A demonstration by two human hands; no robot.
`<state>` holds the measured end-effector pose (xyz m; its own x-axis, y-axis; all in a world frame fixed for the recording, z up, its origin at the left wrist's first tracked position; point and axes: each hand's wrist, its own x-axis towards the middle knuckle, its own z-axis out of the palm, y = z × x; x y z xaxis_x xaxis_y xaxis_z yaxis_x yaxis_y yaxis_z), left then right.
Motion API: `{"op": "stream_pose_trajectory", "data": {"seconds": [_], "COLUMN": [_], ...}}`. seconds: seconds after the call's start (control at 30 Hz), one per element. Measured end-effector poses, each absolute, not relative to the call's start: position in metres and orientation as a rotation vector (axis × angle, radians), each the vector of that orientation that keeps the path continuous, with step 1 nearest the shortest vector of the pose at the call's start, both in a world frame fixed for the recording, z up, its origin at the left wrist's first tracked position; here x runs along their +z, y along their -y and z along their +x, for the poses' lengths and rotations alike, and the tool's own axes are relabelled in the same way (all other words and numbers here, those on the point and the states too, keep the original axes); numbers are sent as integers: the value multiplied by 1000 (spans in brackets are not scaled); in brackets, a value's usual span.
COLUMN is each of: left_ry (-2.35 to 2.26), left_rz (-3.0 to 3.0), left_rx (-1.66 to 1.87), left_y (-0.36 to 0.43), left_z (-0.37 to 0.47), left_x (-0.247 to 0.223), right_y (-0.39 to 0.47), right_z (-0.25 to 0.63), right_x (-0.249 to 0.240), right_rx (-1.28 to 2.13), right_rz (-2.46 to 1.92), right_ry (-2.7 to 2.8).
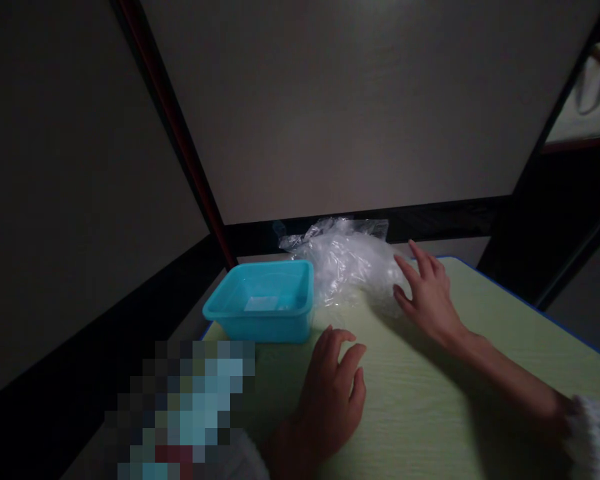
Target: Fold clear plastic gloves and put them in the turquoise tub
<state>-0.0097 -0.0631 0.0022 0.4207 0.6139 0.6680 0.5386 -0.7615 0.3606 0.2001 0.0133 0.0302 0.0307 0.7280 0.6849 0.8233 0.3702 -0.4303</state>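
A crumpled clear plastic bag (345, 263) lies toward the far edge of the table, with whitish, see-through contents I cannot make out. My right hand (425, 290) is at the bag's right end, fingers spread; whether the fingertips touch the plastic I cannot tell. Left of the bag stands a turquoise plastic basin (263, 327), with a small pale patch showing on its floor. My left hand (333, 393) hovers over the table in front of the basin, its fingers apart and curved, holding nothing.
The pale green table (430, 393) has a blue edge trim. Behind it rises a grey panel (350, 120) with a dark lower strip. A pixelated patch (195, 407) hides what lies at the lower left. A whitish object (587, 107) rests on a shelf at the upper right.
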Motion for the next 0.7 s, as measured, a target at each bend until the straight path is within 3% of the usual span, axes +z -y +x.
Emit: {"op": "stream_pose_trajectory", "data": {"seconds": [0.43,0.7], "left_ry": [-1005,-738], "left_rz": [2356,1324], "left_rx": [1123,1121], "left_y": [66,52], "left_z": [-11,-8], "left_x": [5,6], "right_y": [-23,26], "right_z": [149,154], "right_x": [40,70], "right_rx": [745,1006], "right_rz": [-1164,-880], "right_ry": [1859,1773]}}
